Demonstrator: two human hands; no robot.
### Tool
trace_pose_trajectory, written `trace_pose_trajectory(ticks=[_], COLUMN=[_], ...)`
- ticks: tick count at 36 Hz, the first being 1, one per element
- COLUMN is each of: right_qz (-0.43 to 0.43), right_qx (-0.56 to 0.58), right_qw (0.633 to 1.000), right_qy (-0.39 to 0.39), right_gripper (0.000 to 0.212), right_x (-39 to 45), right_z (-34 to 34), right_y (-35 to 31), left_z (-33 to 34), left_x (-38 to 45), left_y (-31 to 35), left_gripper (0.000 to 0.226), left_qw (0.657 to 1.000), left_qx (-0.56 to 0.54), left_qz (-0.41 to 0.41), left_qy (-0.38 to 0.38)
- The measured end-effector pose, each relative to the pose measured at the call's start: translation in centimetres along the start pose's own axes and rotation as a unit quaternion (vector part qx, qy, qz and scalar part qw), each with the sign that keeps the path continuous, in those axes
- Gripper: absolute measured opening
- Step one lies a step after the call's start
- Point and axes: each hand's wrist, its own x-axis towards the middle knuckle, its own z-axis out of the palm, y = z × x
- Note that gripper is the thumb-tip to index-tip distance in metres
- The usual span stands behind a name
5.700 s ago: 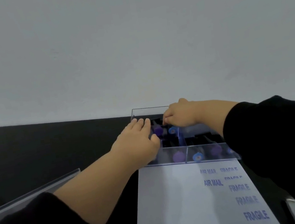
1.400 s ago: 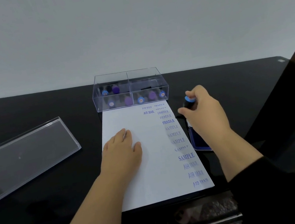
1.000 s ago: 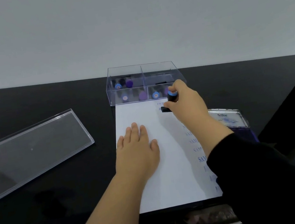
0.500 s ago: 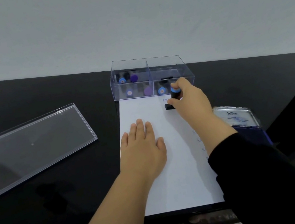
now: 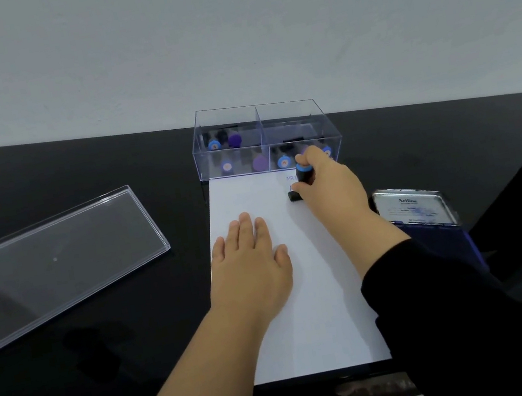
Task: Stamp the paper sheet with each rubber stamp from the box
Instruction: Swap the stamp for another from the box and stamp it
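Observation:
A white paper sheet [image 5: 311,320] lies on the black table in front of a clear plastic box [image 5: 260,121] that holds several stamps with blue and purple tops. My left hand [image 5: 250,265] lies flat on the sheet with straight fingers. My right hand [image 5: 330,189] grips a black rubber stamp [image 5: 301,179] with a blue top, its base down on the sheet's far right part. Faint blue print shows just beyond the stamp. My right arm hides the sheet's right edge.
The box's clear lid [image 5: 50,267] lies on the table to the left. An open blue ink pad [image 5: 421,216] with its metal lid raised sits right of the sheet. A pale wall rises behind the table [image 5: 75,170].
My right hand carried the stamp from over the ink pad to the sheet's far right part and set it down there. My left hand stayed flat on the sheet.

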Motion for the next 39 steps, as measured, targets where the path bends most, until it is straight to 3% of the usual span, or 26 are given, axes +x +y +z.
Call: trace_pose_trajectory(ticks=[20,24,28,33,39], right_qz=[-0.010,0.026,0.058,0.126,0.192], right_qx=[-0.011,0.099,0.227,0.377,0.476], right_qw=[1.000,0.994,0.969,0.911,0.847], right_qy=[-0.011,0.028,0.080,0.110,0.137], right_gripper=[0.033,0.027,0.026,0.034,0.038], right_x=[-0.1,0.1,-0.3,-2.3,-4.8], right_z=[-0.1,-1.4,-3.2,-4.5,-5.4], right_y=[0.0,0.0,-0.3,0.1,0.3], left_z=[0.2,0.1,0.0,0.0,-0.2], left_x=[-0.1,-0.1,0.0,-0.3,-0.4], left_y=[0.0,-0.1,-0.1,0.0,0.0], left_gripper=[0.058,0.058,0.058,0.057,0.057], left_qw=[1.000,1.000,1.000,0.999,0.999], left_qx=[-0.021,-0.026,-0.027,-0.033,-0.040], left_qz=[0.002,0.002,0.000,-0.001,-0.002], left_qy=[0.013,0.014,0.014,0.021,0.023])
